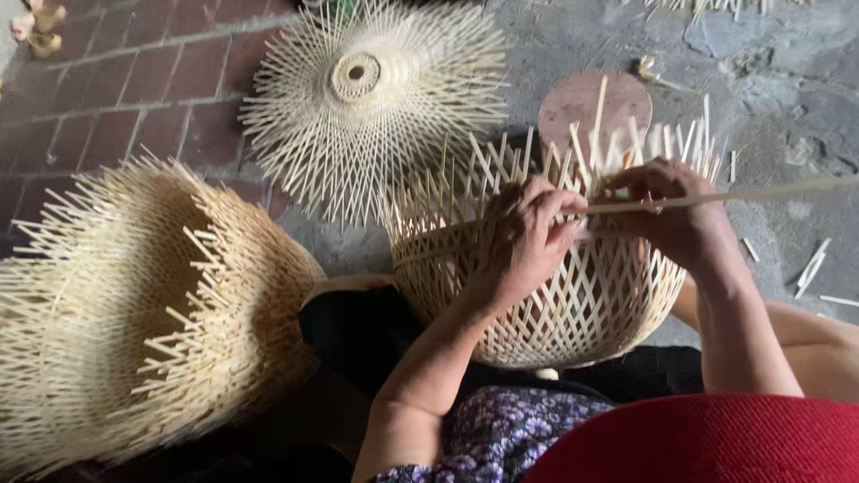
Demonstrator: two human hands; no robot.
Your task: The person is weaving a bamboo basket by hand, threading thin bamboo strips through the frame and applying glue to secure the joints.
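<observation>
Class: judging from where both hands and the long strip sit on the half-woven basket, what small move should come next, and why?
Probably the right hand should draw the long pale bamboo strip further across the round, open-weave bamboo basket, since the left hand pins it at the rim while most of it juts out sideways.

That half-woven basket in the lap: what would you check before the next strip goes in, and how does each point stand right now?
1. Basket steadied on the lap: ok, it rests against the knees.
2. Left hand gripping the rim: ok.
3. Right hand holding the long strip: ok, pinched near the rim.
4. Strip free of kinks: cannot tell, its far end leaves the picture.
5. Upright spokes unbroken: cannot tell.
6. Spare strips within reach: ok, some lie on the ground at the right.
</observation>
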